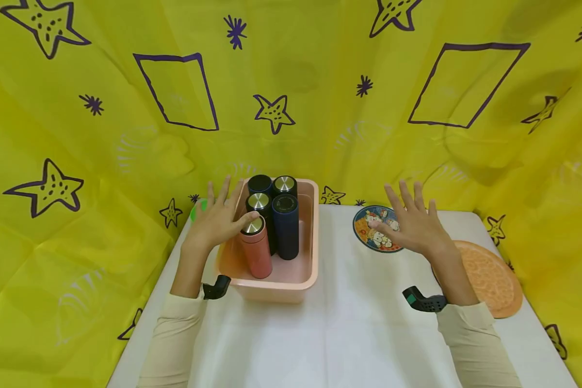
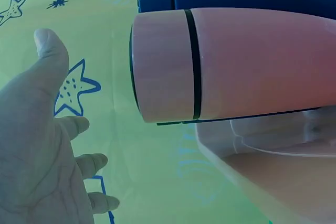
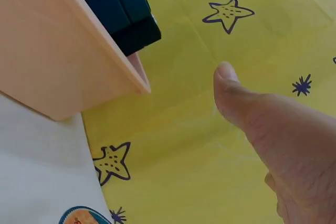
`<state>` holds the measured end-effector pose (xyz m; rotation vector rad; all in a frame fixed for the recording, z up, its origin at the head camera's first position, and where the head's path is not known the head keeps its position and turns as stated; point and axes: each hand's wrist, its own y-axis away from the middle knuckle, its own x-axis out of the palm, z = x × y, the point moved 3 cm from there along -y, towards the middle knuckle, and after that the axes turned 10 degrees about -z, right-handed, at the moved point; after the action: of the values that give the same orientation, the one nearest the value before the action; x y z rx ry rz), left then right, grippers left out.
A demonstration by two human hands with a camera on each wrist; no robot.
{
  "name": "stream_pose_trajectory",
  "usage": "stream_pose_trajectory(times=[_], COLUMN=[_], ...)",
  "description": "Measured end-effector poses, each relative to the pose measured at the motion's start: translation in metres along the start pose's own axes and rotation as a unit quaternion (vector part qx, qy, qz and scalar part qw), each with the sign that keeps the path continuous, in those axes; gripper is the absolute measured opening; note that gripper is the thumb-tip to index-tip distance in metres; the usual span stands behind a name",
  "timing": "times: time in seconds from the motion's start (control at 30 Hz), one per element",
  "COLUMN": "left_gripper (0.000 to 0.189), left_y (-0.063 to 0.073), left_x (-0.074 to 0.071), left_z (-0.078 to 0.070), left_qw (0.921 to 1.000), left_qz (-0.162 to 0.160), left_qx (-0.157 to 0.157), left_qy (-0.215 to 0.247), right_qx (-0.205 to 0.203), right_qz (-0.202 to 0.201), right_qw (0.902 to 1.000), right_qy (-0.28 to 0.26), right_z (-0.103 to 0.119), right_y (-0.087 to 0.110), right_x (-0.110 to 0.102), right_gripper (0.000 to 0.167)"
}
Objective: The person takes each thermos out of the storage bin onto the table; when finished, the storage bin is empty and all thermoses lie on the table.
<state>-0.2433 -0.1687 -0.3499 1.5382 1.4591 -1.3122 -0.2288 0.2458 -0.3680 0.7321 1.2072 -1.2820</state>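
A pink bin (image 1: 308, 237) on the white table holds several upright bottles. Nearest the front is a pink thermos bottle (image 1: 258, 253) with a silver-topped lid; dark bottles, among them a navy bottle (image 1: 286, 231), stand behind it. Above the bin's left side my left hand (image 1: 218, 221) is spread, its thumb overlapping the pink lid in the head view. The left wrist view shows that hand apart from the pink thermos bottle (image 2: 252, 64). My right hand (image 1: 417, 226) hovers, fingers spread, over a round patterned mat (image 1: 378, 242). Neither hand holds anything.
An orange-brown round mat (image 1: 494, 285) lies at the table's right, partly behind my right forearm. A bit of a green thing (image 1: 199, 209) shows behind my left hand. Yellow printed curtain (image 1: 310, 64) encloses the table's back and sides.
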Motion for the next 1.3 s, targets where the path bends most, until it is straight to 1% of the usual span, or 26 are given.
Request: stream_pose_trajectory(times=[0.07,0.13,0.2,0.3,0.4,0.47,0.53,0.6,0.63,0.67,0.77,0.83,0.9,0.97,1.17,1.3], left_gripper=[0.09,0.09,0.086,0.077,0.069,0.067,0.067,0.066,0.065,0.063,0.058,0.054,0.05,0.046,0.045,0.047], left_y=[0.001,0.002,0.003,0.005,0.008,0.01,0.011,0.013,0.014,0.016,0.022,0.026,0.029,0.032,0.034,0.034], left_x=[0.0,0.0,0.001,0.003,0.007,0.012,0.016,0.021,0.023,0.026,0.032,0.035,0.038,0.04,0.048,0.052], left_z=[0.001,0.002,0.004,0.008,0.018,0.026,0.033,0.039,0.041,0.043,0.048,0.051,0.053,0.055,0.062,0.066], left_qw=[1.0,0.9999,0.9995,0.9979,0.9947,0.9916,0.9871,0.9807,0.976,0.9697,0.9457,0.9285,0.9164,0.9063,0.87,0.8537], left_qz=[-0.004,-0.01,-0.023,-0.042,-0.045,-0.037,-0.027,-0.018,-0.009,0.0,0.023,0.03,0.028,0.027,0.038,0.042], left_qx=[-0.002,-0.003,-0.004,-0.014,-0.047,-0.074,-0.096,-0.113,-0.123,-0.135,-0.175,-0.199,-0.212,-0.219,-0.239,-0.254], left_qy=[0.002,0.008,0.019,0.047,0.08,0.1,0.126,0.158,0.179,0.203,0.273,0.312,0.338,0.361,0.429,0.452], right_qx=[-0.011,-0.019,-0.022,-0.025,-0.043,-0.061,-0.07,-0.074,-0.072,-0.068,-0.057,-0.05,-0.045,-0.043,-0.05,-0.056], right_qz=[-0.001,0.0,0.008,0.013,0.001,-0.01,-0.015,-0.013,-0.011,-0.006,0.008,0.02,0.027,0.031,0.037,0.047], right_qw=[0.9995,0.9975,0.9935,0.9873,0.9827,0.9796,0.9736,0.9668,0.9625,0.9573,0.9429,0.9328,0.9261,0.9218,0.9148,0.9073], right_qy=[-0.028,-0.069,-0.111,-0.156,-0.18,-0.191,-0.217,-0.244,-0.261,-0.281,-0.328,-0.356,-0.374,-0.384,-0.399,-0.414], right_z=[0.004,0.007,0.011,0.016,0.022,0.025,0.028,0.03,0.031,0.032,0.034,0.035,0.037,0.039,0.048,0.056], right_y=[-0.002,-0.004,-0.006,-0.01,-0.017,-0.021,-0.025,-0.028,-0.029,-0.031,-0.034,-0.037,-0.04,-0.042,-0.054,-0.064], right_x=[0.001,0.002,0.003,0.005,0.009,0.011,0.013,0.015,0.016,0.017,0.021,0.024,0.026,0.027,0.034,0.039], right_gripper=[0.095,0.094,0.093,0.092,0.091,0.086,0.08,0.075,0.073,0.073,0.07,0.068,0.066,0.063,0.055,0.055])
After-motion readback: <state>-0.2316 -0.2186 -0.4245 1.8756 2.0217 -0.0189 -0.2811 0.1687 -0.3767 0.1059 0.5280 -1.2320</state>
